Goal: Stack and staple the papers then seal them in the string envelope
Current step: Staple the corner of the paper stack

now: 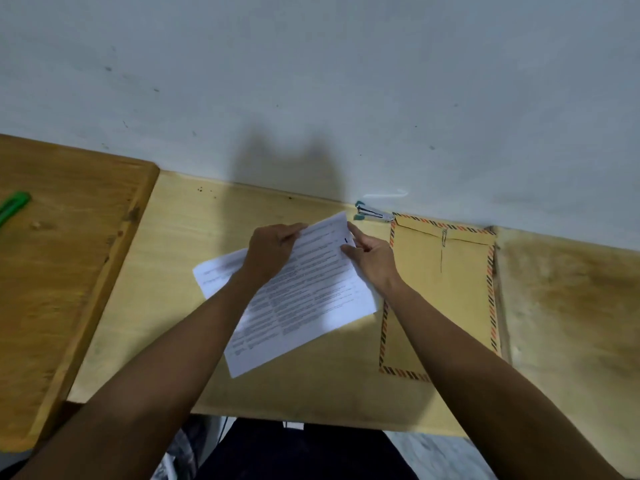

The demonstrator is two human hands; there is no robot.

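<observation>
Printed white papers [304,296] lie tilted in the middle of the pale wooden desk [180,244]. My left hand [272,251] grips their far edge on the left, and my right hand [372,258] pinches the far right corner. A second sheet [214,271] sticks out to the left beneath the top one. A brown string envelope [446,292] with a striped border lies flat to the right, its near left edge under the papers. A small metal stapler [372,214] with teal ends rests against the wall, just beyond the papers.
A darker wooden table [52,271] adjoins the desk on the left, with a green object [14,206] on it. A grey wall [311,81] runs directly behind the desk. My dark-clothed lap [294,452] shows below the desk's near edge.
</observation>
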